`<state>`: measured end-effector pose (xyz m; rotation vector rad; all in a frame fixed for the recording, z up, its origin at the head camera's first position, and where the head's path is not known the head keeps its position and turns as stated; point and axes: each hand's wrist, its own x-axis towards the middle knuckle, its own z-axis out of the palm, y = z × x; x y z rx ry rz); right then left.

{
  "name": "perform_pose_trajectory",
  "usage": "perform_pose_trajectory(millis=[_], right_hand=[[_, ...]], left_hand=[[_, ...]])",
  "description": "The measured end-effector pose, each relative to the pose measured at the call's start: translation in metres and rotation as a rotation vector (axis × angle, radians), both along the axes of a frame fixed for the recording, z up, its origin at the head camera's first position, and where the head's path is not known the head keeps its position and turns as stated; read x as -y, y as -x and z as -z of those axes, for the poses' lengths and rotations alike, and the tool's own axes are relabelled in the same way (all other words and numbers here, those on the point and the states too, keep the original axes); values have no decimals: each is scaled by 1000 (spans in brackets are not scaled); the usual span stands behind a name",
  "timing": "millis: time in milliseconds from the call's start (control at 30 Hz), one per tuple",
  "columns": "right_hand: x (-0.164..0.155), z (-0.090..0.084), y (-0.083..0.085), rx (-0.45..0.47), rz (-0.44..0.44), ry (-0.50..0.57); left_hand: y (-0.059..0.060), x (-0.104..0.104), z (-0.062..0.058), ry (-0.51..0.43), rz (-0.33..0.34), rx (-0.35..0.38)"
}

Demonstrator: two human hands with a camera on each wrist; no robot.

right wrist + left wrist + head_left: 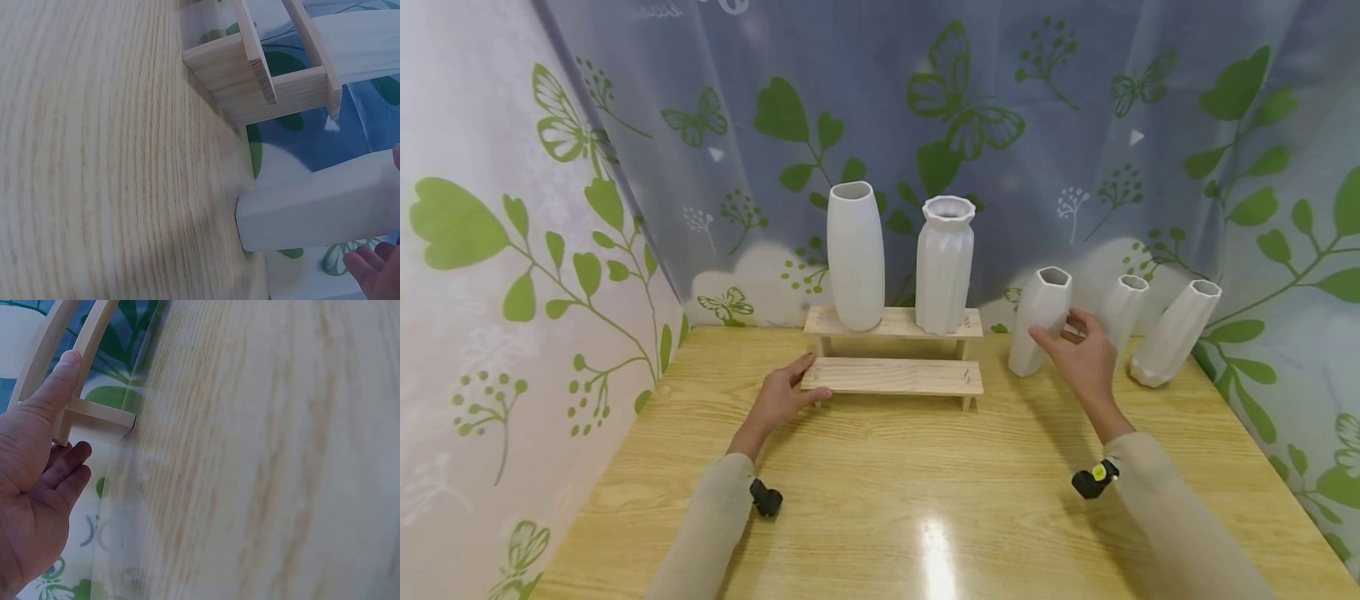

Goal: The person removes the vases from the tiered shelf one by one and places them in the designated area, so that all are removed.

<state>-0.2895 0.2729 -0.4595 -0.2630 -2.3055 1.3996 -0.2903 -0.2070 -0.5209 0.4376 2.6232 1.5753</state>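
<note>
My left hand [778, 396] grips the left end of a two-tier wooden stand [891, 377], thumb along the front edge of its lower shelf. In the left wrist view, the fingers [70, 475] curl beside the shelf end. A tall smooth white vase [856, 258] and a fluted white vase [945, 267] stand on the upper shelf; the lower one is bare. To the right, my right hand [1086, 358] holds a faceted white vase [1037, 329] between thumb and fingers. That vase [312, 209] is upright, its base close to the tabletop in the right wrist view.
Two more white vases stand at the right: a slim one [1122, 312] partly behind my right hand, and a ribbed one [1176, 333] near the table's right side. A printed curtain [737, 208] hangs behind the wooden table [880, 483], with the front part bearing a bright reflection.
</note>
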Motion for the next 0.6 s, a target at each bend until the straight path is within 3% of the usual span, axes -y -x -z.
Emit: perform_pose_trajectory(millis=[100, 333, 433, 533, 600], right_hand=[[0, -4, -7, -1, 9, -9], [3, -13, -22, -58, 9, -36], [6, -16, -26, -97, 1, -25], [9, -21, -31, -122, -3, -26], [11, -24, -34, -133, -3, -29]], left_hand=[[-2, 0, -3, 0, 5, 9], [-19, -7, -33, 28, 23, 15], [-23, -9, -38, 41, 24, 11], [-21, -9, -36, 24, 22, 21], [-15, -7, -26, 12, 15, 20]])
